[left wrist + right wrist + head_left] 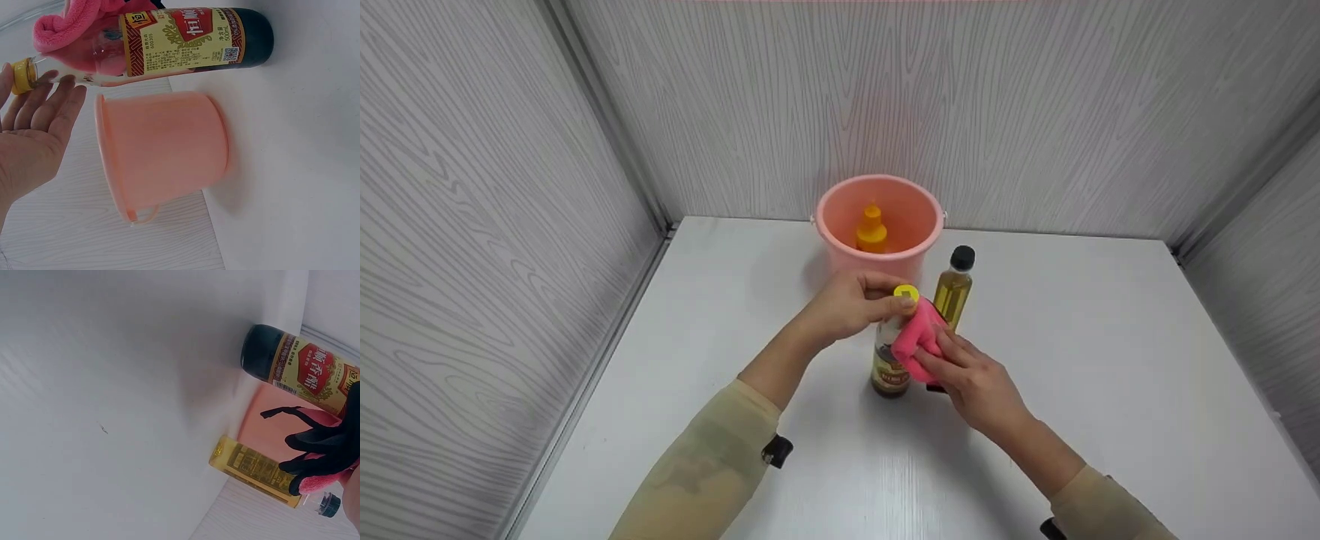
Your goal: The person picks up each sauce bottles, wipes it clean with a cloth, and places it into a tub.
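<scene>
A glass vinegar bottle (pixel 890 379) with a yellow cap (pixel 906 291) and a red-and-cream label stands upright on the table. My left hand (pixel 851 304) pinches that cap between thumb and fingers. In the left wrist view dark liquid fills the bottom of the bottle (pixel 256 38). My right hand (pixel 979 382) grips a bunched pink plush cloth (pixel 919 345) against the bottle's right side, just below the neck. Black folds of the cloth (pixel 323 444) hang out in the right wrist view. The cloth covers part of the label.
Behind my right hand stands a bottle of yellow oil (pixel 952 292) with a black cap. A pink bucket (pixel 877 264) sits at the back of the white table (pixel 1110 360), with an orange-yellow bottle (pixel 871 236) inside. Grey wood-grain panels (pixel 735 112) enclose the table's back and sides.
</scene>
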Action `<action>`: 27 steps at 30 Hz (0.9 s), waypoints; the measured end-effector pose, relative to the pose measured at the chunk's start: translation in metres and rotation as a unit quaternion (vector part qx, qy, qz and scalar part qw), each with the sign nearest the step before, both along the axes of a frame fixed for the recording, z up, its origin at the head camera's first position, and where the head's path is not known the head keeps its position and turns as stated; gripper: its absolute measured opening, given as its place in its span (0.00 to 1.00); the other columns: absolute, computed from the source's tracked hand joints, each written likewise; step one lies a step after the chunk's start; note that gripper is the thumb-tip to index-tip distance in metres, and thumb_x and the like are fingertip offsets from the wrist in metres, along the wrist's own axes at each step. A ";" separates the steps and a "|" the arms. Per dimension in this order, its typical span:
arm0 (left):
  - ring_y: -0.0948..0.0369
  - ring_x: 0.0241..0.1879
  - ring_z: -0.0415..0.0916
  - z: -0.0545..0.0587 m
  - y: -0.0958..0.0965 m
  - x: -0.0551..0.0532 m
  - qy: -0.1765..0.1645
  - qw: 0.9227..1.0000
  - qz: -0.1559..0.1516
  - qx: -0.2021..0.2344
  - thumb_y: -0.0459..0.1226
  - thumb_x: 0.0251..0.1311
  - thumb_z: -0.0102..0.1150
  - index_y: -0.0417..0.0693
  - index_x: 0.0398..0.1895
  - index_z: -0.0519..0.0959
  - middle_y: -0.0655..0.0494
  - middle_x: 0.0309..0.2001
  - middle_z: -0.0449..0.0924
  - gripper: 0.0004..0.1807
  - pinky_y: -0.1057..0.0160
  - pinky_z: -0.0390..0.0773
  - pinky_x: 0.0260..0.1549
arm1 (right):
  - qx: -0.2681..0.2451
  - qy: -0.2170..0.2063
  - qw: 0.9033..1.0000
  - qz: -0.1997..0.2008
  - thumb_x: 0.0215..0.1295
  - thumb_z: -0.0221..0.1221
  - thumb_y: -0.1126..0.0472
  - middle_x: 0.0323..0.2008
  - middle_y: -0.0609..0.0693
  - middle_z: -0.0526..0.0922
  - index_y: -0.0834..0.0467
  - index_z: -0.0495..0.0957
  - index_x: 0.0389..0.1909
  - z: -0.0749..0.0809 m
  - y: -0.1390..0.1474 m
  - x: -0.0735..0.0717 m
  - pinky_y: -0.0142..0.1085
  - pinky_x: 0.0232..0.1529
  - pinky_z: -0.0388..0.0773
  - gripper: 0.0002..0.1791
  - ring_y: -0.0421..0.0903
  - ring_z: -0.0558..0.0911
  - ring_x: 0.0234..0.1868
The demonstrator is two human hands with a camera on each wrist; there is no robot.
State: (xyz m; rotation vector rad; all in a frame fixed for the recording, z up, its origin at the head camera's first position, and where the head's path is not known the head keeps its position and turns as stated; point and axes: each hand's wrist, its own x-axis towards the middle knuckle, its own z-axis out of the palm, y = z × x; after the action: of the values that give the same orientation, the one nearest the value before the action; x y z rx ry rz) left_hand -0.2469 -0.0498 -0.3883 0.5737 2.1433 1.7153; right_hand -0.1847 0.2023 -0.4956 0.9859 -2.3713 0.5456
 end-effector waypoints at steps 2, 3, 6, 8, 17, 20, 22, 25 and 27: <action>0.57 0.52 0.86 0.000 0.000 0.000 0.000 1.000 -0.001 0.002 0.46 0.67 0.74 0.52 0.59 0.88 0.56 0.50 0.89 0.19 0.58 0.84 0.57 | -0.004 -0.003 1.000 0.001 0.52 0.78 0.72 0.71 0.59 0.77 0.52 0.83 0.66 -0.002 0.001 0.000 0.53 0.58 0.81 0.37 0.61 0.78 0.68; 0.57 0.52 0.86 0.000 0.000 0.000 0.001 1.000 0.000 0.002 0.45 0.67 0.73 0.53 0.58 0.88 0.56 0.49 0.89 0.19 0.58 0.84 0.57 | -0.005 -0.004 1.000 0.001 0.52 0.78 0.72 0.71 0.59 0.77 0.52 0.83 0.66 -0.003 0.001 0.000 0.53 0.58 0.81 0.37 0.61 0.79 0.68; 0.57 0.52 0.86 -0.001 0.000 -0.001 0.000 1.000 0.001 0.004 0.45 0.67 0.73 0.53 0.57 0.89 0.56 0.48 0.89 0.18 0.58 0.84 0.57 | -0.005 -0.012 1.000 -0.001 0.53 0.77 0.72 0.72 0.59 0.75 0.51 0.82 0.67 -0.007 0.002 0.001 0.53 0.58 0.80 0.38 0.61 0.78 0.69; 0.56 0.51 0.86 -0.001 0.001 -0.001 -0.001 1.000 0.002 0.005 0.44 0.67 0.73 0.53 0.57 0.89 0.56 0.48 0.89 0.17 0.58 0.84 0.57 | -0.005 -0.015 1.000 -0.003 0.53 0.77 0.72 0.72 0.58 0.75 0.51 0.82 0.67 -0.009 0.002 0.002 0.53 0.58 0.81 0.38 0.61 0.78 0.69; 0.56 0.52 0.85 -0.002 0.001 -0.001 0.009 1.000 0.009 -0.007 0.44 0.67 0.73 0.47 0.59 0.88 0.56 0.48 0.89 0.20 0.58 0.84 0.57 | 0.009 -0.021 1.000 -0.015 0.51 0.78 0.72 0.69 0.59 0.78 0.52 0.83 0.66 -0.018 0.004 0.007 0.52 0.57 0.81 0.38 0.61 0.80 0.67; 0.56 0.52 0.85 -0.001 0.001 -0.001 0.010 1.000 0.012 -0.012 0.45 0.67 0.73 0.49 0.58 0.88 0.57 0.48 0.89 0.19 0.58 0.84 0.56 | 0.019 -0.033 0.999 -0.019 0.52 0.78 0.71 0.69 0.59 0.78 0.51 0.83 0.66 -0.020 0.004 0.009 0.52 0.57 0.81 0.38 0.60 0.80 0.67; 0.57 0.51 0.85 -0.001 0.001 -0.001 0.012 1.000 0.014 -0.016 0.45 0.67 0.73 0.50 0.58 0.89 0.57 0.48 0.89 0.18 0.59 0.85 0.55 | 0.025 -0.044 0.998 -0.021 0.53 0.78 0.71 0.69 0.59 0.77 0.50 0.82 0.67 -0.021 0.004 0.010 0.52 0.58 0.80 0.38 0.60 0.79 0.67; 0.57 0.51 0.85 -0.001 0.001 -0.001 0.013 1.000 0.015 -0.016 0.45 0.67 0.73 0.50 0.57 0.89 0.57 0.48 0.89 0.18 0.59 0.85 0.55 | 0.040 -0.062 0.997 -0.021 0.54 0.78 0.70 0.68 0.60 0.78 0.50 0.82 0.67 -0.025 0.006 0.012 0.53 0.58 0.81 0.38 0.61 0.81 0.66; 0.57 0.51 0.86 -0.001 0.001 -0.001 0.012 1.000 0.013 -0.014 0.44 0.67 0.74 0.50 0.57 0.89 0.57 0.48 0.89 0.18 0.59 0.85 0.54 | 0.054 -0.075 0.995 -0.021 0.54 0.78 0.70 0.67 0.61 0.79 0.50 0.83 0.66 -0.029 0.007 0.013 0.54 0.58 0.81 0.37 0.62 0.81 0.65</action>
State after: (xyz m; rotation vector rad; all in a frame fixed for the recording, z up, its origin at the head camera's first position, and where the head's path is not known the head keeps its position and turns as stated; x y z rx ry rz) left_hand -0.2481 -0.0488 -0.3890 0.5642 2.1984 1.6968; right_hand -0.1719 0.2095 -0.5246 0.9703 -2.5724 0.4947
